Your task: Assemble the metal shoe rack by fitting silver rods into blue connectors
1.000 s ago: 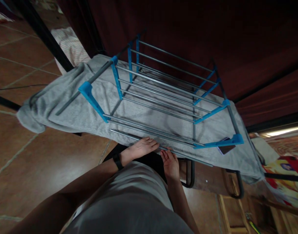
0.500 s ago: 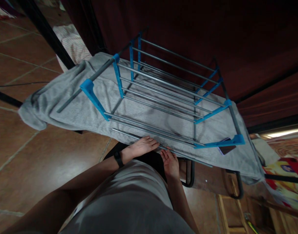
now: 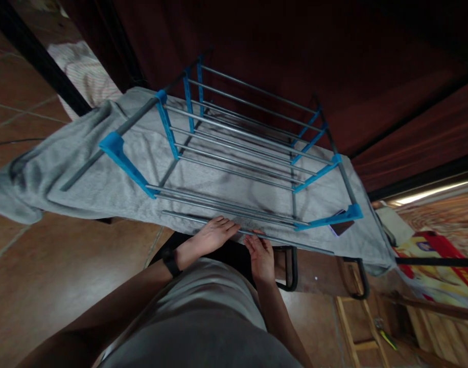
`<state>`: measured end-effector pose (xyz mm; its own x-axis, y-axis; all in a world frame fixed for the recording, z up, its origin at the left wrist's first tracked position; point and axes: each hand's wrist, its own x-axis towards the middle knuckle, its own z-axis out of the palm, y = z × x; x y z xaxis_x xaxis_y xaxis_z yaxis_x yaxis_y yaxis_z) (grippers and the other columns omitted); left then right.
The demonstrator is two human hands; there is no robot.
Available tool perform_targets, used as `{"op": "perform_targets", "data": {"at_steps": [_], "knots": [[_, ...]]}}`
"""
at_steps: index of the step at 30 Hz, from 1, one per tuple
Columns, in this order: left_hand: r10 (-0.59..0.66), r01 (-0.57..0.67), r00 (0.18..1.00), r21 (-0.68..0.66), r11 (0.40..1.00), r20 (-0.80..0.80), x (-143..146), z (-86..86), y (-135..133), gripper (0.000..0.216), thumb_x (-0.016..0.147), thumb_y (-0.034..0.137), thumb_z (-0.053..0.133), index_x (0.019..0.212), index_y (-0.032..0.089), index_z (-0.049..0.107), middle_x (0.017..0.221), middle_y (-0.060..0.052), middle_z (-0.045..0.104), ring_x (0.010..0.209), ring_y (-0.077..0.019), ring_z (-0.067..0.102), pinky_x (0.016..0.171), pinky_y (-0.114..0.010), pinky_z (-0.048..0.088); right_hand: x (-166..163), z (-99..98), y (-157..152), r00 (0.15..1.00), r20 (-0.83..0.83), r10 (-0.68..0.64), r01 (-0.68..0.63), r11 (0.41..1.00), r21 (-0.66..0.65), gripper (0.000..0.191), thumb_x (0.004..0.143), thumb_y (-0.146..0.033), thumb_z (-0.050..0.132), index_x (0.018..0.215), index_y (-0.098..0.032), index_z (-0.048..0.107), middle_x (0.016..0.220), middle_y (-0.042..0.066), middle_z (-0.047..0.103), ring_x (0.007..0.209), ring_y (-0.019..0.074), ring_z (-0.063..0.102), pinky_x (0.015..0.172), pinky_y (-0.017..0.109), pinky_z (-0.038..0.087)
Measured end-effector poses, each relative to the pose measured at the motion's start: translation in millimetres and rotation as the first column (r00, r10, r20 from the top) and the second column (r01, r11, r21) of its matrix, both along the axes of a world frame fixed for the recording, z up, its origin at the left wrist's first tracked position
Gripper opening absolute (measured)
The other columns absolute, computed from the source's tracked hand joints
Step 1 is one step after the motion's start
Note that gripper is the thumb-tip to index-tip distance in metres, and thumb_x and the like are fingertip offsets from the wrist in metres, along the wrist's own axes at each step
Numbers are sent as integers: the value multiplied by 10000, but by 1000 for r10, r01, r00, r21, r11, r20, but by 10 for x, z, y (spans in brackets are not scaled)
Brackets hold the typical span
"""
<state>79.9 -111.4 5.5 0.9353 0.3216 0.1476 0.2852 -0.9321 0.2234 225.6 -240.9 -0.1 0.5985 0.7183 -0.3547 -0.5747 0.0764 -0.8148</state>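
A drying rack with grey metal rods and blue plastic brackets stands in front of me. A grey towel is spread over a lower tier and hangs off both ends. My left hand lies flat on the towel's near edge with fingers stretched out, a black band on its wrist. My right hand sits just to the right, fingers reaching up to the nearest rod and the towel's edge; whether they grip it is not clear.
A dark red curtain hangs behind the rack. The floor is brown tile. A small dark card or tag lies near the right blue bracket. A wooden ladder-like frame and a colourful mat are at lower right.
The view has shifted a little, so the rack sits further left in the picture. Both hands stay at the towel's near edge.
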Motion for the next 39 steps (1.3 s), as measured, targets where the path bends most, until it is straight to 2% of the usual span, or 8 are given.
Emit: {"op": "perform_targets", "data": {"at_steps": [6,12,19,27,30,33,36,39], "knots": [[31,-30,997,-6,1000,66,-30,-60,24,360,950,134,473,1288,185,586,1180,-115,687,1060,-251,644,1003,-419,437,-31,96,49,999,-40,-11,11,1000,9,282,724,-355,824,944,-242,687,956,-2,719,858,157,688,945,420,540],[60,-52,983,-49,997,175,-101,-164,119,410,959,174,401,1318,215,595,1185,-124,697,1036,-260,668,957,-431,488,13,208,107,997,-69,-29,32,998,46,260,738,-335,818,940,-237,686,955,2,729,824,139,683,882,349,562],[95,-93,978,-19,995,185,-123,-236,167,415,987,242,380,1348,209,581,1245,-113,685,1070,-268,665,971,-429,478,49,289,130,998,-46,-30,35,993,109,261,773,-374,790,963,-231,683,1003,28,746,862,156,699,894,361,574],[91,-103,969,40,994,228,-89,-151,186,405,1019,336,384,1342,189,579,1142,-109,711,997,-274,671,902,-411,486,67,353,179,996,-76,-44,55,987,152,236,763,-347,786,953,-241,695,986,16,745,868,150,699,876,329,578],[98,-106,962,17,994,254,-92,-118,185,409,1017,398,401,1332,203,575,1156,-96,709,986,-272,674,909,-406,483,81,360,188,997,-67,-44,54,985,161,226,763,-343,784,942,-234,700,986,11,741,854,144,694,866,320,577],[126,-126,954,-20,992,271,-100,-108,181,392,1018,435,389,1240,201,613,1108,-90,719,966,-269,682,892,-394,492,91,369,186,997,-64,-45,55,984,169,216,769,-344,778,937,-232,701,986,12,739,848,145,691,862,322,576],[149,-147,952,-27,989,268,-110,-111,184,376,1021,445,377,1151,199,630,1052,-83,722,930,-265,688,855,-388,501,95,387,181,997,-65,-48,58,984,171,213,780,-351,771,943,-232,701,988,15,739,849,147,690,857,322,575],[151,-146,950,-39,988,272,-111,-94,196,352,1018,436,391,1160,210,621,1069,-70,718,943,-258,688,844,-381,506,97,404,185,997,-67,-41,53,980,194,206,798,-356,757,954,-232,704,986,17,738,856,146,691,850,315,574]]}}
